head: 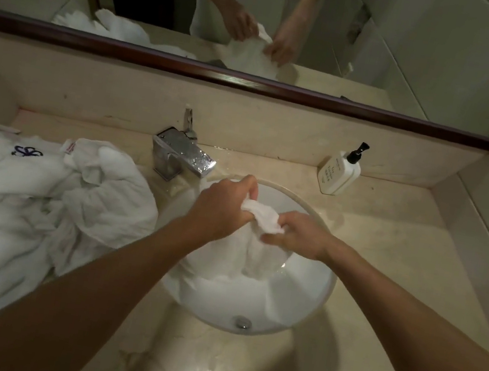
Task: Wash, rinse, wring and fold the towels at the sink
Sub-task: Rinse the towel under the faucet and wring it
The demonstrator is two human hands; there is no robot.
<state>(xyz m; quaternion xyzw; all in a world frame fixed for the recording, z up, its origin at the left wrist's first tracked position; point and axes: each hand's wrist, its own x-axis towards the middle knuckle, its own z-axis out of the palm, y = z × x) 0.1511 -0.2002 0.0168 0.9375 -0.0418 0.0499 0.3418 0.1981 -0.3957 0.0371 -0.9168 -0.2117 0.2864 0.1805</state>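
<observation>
A white towel (260, 217) is bunched between both my hands above the round white sink (305, 318). My left hand (223, 207) grips its left end with curled fingers. My right hand (299, 235) grips the right end, close to the left hand. The rest of the towel hangs down into the basin and spreads over its bottom. A pile of other white towels (40, 199), one with a blue emblem, lies on the counter to the left of the sink.
A chrome faucet (182, 155) stands behind the sink, left of centre. A white pump soap bottle (339, 172) stands at the back right. The beige marble counter (397, 292) extends to the right. A wood-framed mirror (254, 81) runs along the back wall.
</observation>
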